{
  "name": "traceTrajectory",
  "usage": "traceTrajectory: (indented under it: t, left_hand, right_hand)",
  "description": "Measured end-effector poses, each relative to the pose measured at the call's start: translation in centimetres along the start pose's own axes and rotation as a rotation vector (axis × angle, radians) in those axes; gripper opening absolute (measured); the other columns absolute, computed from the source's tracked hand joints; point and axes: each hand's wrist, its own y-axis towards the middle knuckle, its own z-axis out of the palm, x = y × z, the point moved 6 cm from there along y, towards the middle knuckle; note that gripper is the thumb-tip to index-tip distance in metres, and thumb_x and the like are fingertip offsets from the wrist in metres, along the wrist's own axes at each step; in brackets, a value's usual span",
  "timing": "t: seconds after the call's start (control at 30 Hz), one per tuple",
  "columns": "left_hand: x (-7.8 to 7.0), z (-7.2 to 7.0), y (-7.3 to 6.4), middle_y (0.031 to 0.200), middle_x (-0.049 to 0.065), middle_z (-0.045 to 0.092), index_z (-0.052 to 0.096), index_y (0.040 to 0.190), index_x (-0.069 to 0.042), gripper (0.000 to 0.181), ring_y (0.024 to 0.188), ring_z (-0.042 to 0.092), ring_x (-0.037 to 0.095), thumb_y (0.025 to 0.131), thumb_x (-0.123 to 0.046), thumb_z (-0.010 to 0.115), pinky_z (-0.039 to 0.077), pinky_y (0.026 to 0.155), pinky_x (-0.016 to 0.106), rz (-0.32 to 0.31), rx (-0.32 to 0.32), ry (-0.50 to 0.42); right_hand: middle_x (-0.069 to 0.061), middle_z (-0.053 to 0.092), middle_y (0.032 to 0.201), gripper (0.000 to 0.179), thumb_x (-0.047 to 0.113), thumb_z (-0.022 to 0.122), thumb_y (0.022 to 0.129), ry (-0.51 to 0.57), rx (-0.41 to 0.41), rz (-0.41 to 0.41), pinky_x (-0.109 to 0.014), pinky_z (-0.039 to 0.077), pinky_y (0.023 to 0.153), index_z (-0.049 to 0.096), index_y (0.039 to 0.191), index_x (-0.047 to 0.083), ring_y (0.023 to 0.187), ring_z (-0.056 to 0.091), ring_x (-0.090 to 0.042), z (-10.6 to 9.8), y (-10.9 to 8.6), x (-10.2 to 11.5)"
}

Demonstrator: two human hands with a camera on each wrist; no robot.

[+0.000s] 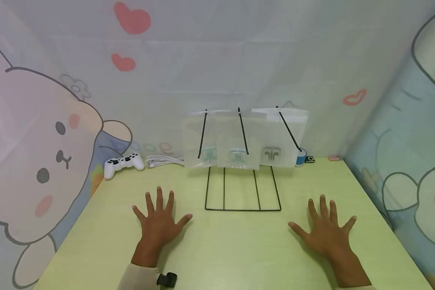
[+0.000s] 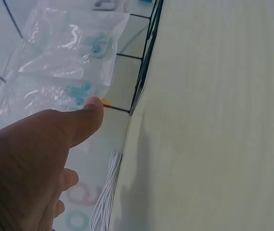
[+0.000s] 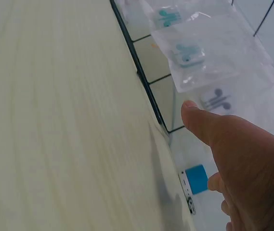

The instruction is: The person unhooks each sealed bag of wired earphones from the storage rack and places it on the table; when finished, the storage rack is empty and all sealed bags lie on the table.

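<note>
My left hand [image 1: 157, 227] lies palm down over the left part of the table [image 1: 235, 249], fingers spread and holding nothing. Likewise spread, my right hand [image 1: 328, 235] is over the right part. Between and beyond them stands a black wire rack [image 1: 243, 210]. From its three prongs hang translucent plastic bags: a left bag [image 1: 195, 131], a middle bag [image 1: 230, 133] and a right bag [image 1: 286, 125]. Teal earphones [image 2: 96, 45] show in two bags, dark grey earphones [image 3: 216, 100] in the right one. Each wrist view shows a thumb, with other fingertips partly hidden behind the hand.
At the back left lie a white game controller [image 1: 124, 163] and a bundled white cable [image 1: 164, 160]. Right of the rack are a blue-and-white cylinder [image 1: 301, 158], a small black device [image 1: 309, 160] and a pink block [image 1: 334, 158]. A printed cloth [image 1: 217, 60] borders the table.
</note>
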Motion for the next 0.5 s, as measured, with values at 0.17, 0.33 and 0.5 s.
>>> traceTrajectory:
  t: [0.17, 0.33, 0.5]
  left_hand:
    - [-1.5, 0.3, 1.0, 0.184, 0.023, 0.007, 0.030, 0.175, -0.018, 0.104, 0.168, 0.004, 0.058, 0.097, -0.082, 0.055, 0.001, 0.119, 0.093, 0.053, -0.032, 0.018]
    - [-2.4, 0.3, 2.4, 0.184, 0.022, 0.007, 0.030, 0.175, -0.019, 0.105, 0.169, 0.005, 0.056, 0.096, -0.083, 0.055, 0.004, 0.120, 0.093, 0.073, -0.041, 0.021]
    - [-2.9, 0.3, 3.9, 0.185, 0.020, 0.002, 0.026, 0.176, -0.021, 0.106, 0.169, 0.004, 0.055, 0.096, -0.083, 0.055, 0.005, 0.120, 0.092, 0.088, -0.057, 0.024]
  right_hand:
    - [-0.031, 0.008, 0.181, 0.114, 0.088, 0.049, 0.096, 0.016, 0.019, -0.041, -0.100, -0.010, 0.106, 0.029, 0.173, 0.006, 0.165, 0.007, -0.060, 0.8, 1.0, 1.0]
    - [-0.031, 0.008, 0.181, 0.111, 0.086, 0.048, 0.098, 0.046, 0.042, -0.071, -0.098, -0.008, 0.109, 0.028, 0.173, 0.006, 0.166, 0.007, -0.059, 1.7, 2.0, 1.9]
    - [-0.029, 0.006, 0.182, 0.107, 0.084, 0.046, 0.101, 0.081, 0.052, -0.101, -0.097, -0.008, 0.112, 0.025, 0.174, 0.009, 0.168, 0.004, -0.057, 2.3, 3.2, 2.7]
